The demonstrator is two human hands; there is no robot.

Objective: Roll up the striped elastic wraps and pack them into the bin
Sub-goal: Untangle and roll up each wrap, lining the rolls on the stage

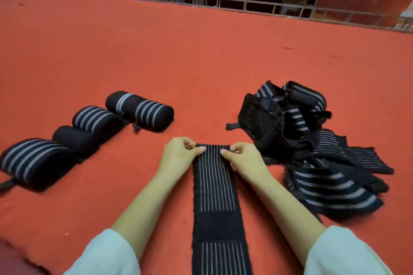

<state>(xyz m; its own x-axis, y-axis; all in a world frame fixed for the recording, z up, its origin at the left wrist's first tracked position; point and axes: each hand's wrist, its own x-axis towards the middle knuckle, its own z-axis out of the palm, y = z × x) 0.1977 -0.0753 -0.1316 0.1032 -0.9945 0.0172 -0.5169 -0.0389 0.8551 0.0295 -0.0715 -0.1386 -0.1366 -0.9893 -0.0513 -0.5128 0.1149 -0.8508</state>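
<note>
- The red cloth carries everything. Its far half, up to the far edge by the metal railing, has nothing on it, so there is plenty of room to push things away. The frayed near edge shows at the lower left corner.
- The loose pile of wraps lies toward the right edge, near the right hand, probably so the next one is an easy reach.
- The flat wrap lies straight out from the near edge at the middle, between the forearms. It is likely laid lengthwise so it can be rolled back toward the person.
- Four finished rolls sit in a slanted row toward the left edge, side by side and well apart from the pile, which keeps done work separate.
- The left hand and right hand each pinch a corner of the flat wrap's far end between thumb and curled fingers, seemingly starting the first turn.
- No bin is in view.
</note>
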